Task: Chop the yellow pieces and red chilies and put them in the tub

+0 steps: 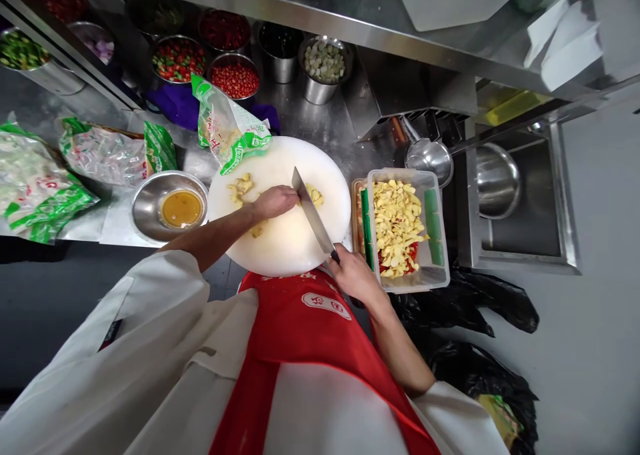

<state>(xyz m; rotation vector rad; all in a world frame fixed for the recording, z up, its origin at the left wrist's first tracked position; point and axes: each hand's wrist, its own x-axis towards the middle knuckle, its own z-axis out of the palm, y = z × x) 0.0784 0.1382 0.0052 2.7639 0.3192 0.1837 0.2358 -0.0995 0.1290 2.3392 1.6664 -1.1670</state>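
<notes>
Stainless steel spans the counter (pixel 287 111), with a round white board (pixel 280 251) at its near edge, in the head view. On the board, the knife (pixel 313 216) lies to the right of the left hand (pixel 275 201); its long axis runs slantwise, handle near the red apron (pixel 320 308), tip pointing away from the body and leftward. The right hand (pixel 353 275) has its grip closed round the handle. The left hand's fingers are bunched beside the blade; whether they pinch a piece cannot be told. Yellow slices (pixel 315 195) lie just right of the blade, knobby pieces (pixel 241 188) left of it, close to an open plastic bag (pixel 233 125). A clear tub (pixel 427 268) of similar slices stands right of the board. Fingertips left too far forward could be nicked, and a knobby piece could roll under the edge, making the blade slip.
</notes>
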